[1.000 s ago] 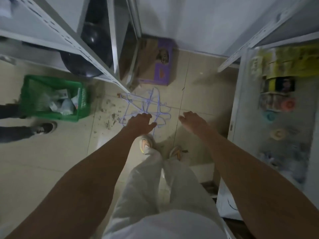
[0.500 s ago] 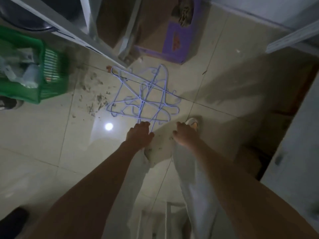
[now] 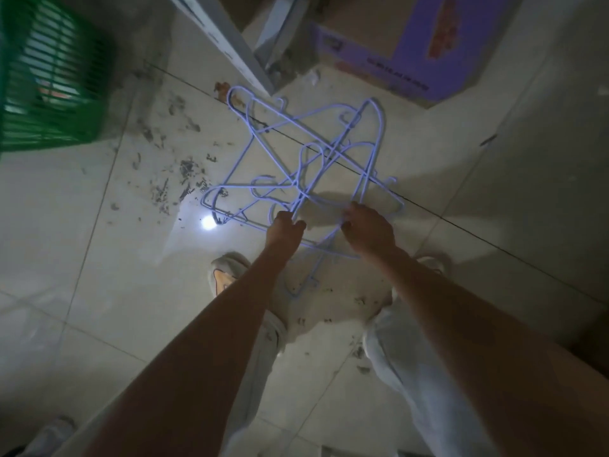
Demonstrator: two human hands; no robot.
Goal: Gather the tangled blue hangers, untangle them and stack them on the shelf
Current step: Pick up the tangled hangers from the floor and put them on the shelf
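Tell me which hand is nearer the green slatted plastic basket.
Left. The left hand is at the hanger tangle's near edge, on the side toward the green slatted plastic basket; the right hand is farther from it.

A line of dark print runs along the purple box [image 3: 412, 54] at upper right — too blurred to read; no other text shows.

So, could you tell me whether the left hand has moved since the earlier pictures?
Yes. The left hand has gone forward to the near edge of the blue hangers, which lie on the floor before the purple box; earlier it stopped short of them.
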